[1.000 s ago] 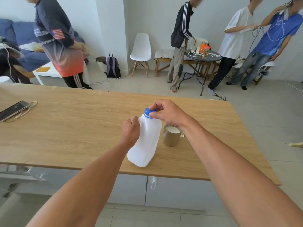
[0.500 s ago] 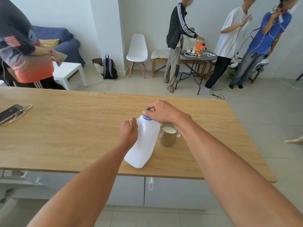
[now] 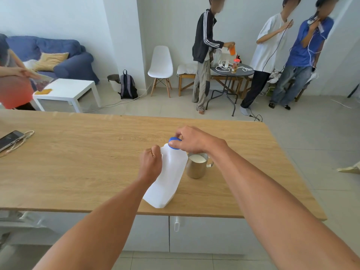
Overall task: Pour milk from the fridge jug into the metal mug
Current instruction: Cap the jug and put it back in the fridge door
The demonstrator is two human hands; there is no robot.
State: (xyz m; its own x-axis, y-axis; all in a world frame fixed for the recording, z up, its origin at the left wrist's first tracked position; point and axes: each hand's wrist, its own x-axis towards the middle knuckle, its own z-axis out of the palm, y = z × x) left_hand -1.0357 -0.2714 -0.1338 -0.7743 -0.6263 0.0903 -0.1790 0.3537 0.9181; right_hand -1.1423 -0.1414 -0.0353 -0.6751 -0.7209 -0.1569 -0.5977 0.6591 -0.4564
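Observation:
A white plastic milk jug (image 3: 169, 178) stands on the wooden table (image 3: 81, 164) near its front edge. My left hand (image 3: 151, 165) is closed around the jug's handle at its upper left. My right hand (image 3: 191, 140) pinches the blue cap (image 3: 174, 142) on the jug's neck. Right beside the jug, to its right, stands the metal mug (image 3: 197, 166), upright, with white milk showing inside and its handle pointing right.
A phone (image 3: 9, 140) with a coiled cable lies at the table's left edge. Beyond the table stand several people, a white chair (image 3: 161, 64), a round dark table (image 3: 231, 72), a white coffee table (image 3: 66, 90) and a blue sofa (image 3: 58, 55).
My right hand has stayed on the blue cap and shifted its grip slightly. The view has drifted right and the person at the left has moved further left. The jug and mug stay put.

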